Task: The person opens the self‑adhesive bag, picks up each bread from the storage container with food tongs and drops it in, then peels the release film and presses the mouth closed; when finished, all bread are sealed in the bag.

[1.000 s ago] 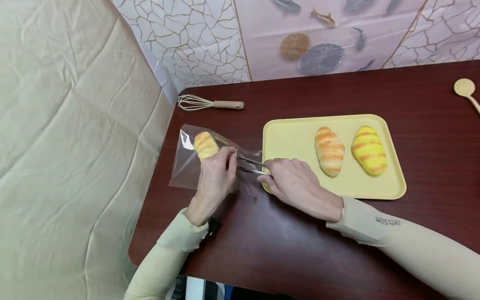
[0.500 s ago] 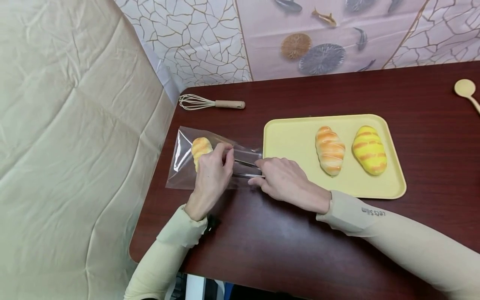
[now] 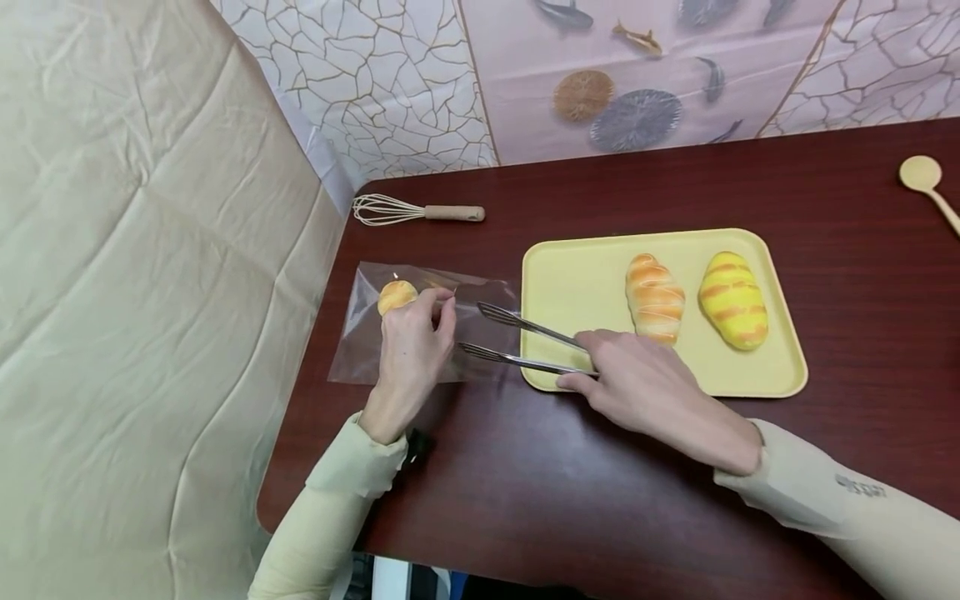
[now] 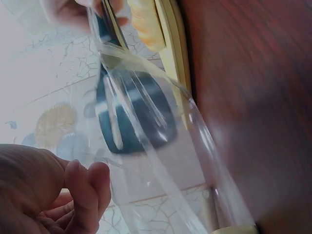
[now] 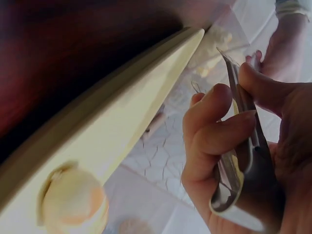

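A clear plastic bag (image 3: pixel 356 354) lies at the table's left with a striped bread roll (image 3: pixel 396 296) inside, partly covered by my left hand (image 3: pixel 412 346). Thumb and fingertips of that hand pinch the bag near its open end. My right hand (image 3: pixel 648 379) grips metal tongs (image 3: pixel 543 330), whose arms are spread and hold nothing. Their tips point left, just beyond the left hand, and overlap the bag's mouth in the head view. In the left wrist view a slotted tong end (image 4: pixel 136 114) shows by the bag's film. The right wrist view shows fingers wrapped round the tongs' bent end (image 5: pixel 248 195).
A yellow tray (image 3: pixel 577 267) right of the bag bears an orange-striped bread (image 3: pixel 655 292) and a yellow one (image 3: pixel 733 300). A whisk (image 3: pixel 453 213) lies behind the bag, and a spoon (image 3: pixel 920 173) at the far right. A quilted cover (image 3: pixel 172 292) borders the table's left.
My right hand has drawn the tongs back to the right, out of the bag, and their arms have spread. The roll stays in the bag, and the left hand has shifted slightly left.
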`<state>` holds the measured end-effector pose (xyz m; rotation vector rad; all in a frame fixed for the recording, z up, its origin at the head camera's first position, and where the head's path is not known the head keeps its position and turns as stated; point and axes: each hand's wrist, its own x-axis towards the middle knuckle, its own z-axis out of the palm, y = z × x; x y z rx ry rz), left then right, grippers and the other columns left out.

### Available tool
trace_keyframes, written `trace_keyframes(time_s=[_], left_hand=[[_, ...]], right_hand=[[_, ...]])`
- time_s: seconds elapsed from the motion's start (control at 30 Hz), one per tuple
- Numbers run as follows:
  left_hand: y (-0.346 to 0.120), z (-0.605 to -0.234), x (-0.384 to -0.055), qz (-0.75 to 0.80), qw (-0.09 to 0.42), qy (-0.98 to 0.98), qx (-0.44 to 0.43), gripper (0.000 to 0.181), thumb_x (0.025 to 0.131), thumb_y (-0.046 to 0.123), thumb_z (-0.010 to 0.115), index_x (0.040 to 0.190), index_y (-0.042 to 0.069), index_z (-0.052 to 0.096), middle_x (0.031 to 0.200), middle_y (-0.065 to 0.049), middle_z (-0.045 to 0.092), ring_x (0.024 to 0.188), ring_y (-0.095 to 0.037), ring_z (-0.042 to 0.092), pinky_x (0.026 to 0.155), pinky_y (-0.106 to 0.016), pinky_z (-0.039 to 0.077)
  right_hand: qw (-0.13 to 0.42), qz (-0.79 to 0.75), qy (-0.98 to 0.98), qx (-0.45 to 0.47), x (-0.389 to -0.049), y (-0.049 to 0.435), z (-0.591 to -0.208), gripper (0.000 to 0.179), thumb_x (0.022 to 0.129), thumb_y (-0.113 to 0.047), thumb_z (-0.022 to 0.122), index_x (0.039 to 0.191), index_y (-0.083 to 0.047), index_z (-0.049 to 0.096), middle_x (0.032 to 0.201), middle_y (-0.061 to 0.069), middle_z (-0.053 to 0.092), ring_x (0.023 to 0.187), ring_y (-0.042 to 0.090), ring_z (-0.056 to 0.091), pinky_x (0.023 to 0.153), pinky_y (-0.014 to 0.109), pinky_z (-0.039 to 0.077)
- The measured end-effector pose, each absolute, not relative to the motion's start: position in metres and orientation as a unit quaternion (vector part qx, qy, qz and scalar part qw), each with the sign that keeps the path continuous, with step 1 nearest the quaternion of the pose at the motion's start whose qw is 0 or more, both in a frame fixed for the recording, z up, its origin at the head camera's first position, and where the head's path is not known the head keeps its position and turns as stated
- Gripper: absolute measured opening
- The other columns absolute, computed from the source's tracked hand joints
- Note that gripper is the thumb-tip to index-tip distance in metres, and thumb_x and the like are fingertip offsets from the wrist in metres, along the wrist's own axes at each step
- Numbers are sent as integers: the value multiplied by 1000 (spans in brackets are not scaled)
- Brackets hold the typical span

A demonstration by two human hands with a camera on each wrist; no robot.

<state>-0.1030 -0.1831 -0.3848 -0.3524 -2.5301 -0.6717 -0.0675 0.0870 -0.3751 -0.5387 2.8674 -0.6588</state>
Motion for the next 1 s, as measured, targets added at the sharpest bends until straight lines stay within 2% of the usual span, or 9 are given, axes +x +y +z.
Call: trace_keyframes(time_s=[0.33,0.57,0.77,1.0], left_hand=[[-185,-387,-104,-240,242,-932,-126,12,100,2,70,103,-5,79,71,-13,77,55,-22,68,56,-41,57],[-185,-388,-105,-239,245,-931,-129,12,99,2,71,103,-5,79,70,-13,77,54,-22,68,54,-41,56],[-185,-389,-104,-226,242,-933,-138,10,98,1,72,101,-4,79,74,-14,78,55,-22,69,54,-40,58],[-183,-387,-101,-206,240,-937,-149,10,98,1,73,102,-5,79,80,-16,80,59,-23,71,55,-40,60]], right_hand=[[56,-231,964,-115,-36,137,-371,36,95,-52,81,93,-22,60,71,-9,53,63,12,50,55,33,35],[41,-248,967,-42,-15,171,-374,33,95,-57,79,95,-28,64,72,-13,61,66,12,53,55,34,34],[23,-242,970,13,1,195,-383,33,96,-57,78,96,-27,65,73,-11,62,68,15,53,56,34,32],[33,-227,971,67,17,211,-388,45,98,-60,74,86,-20,56,71,-4,54,66,18,48,56,35,29]])
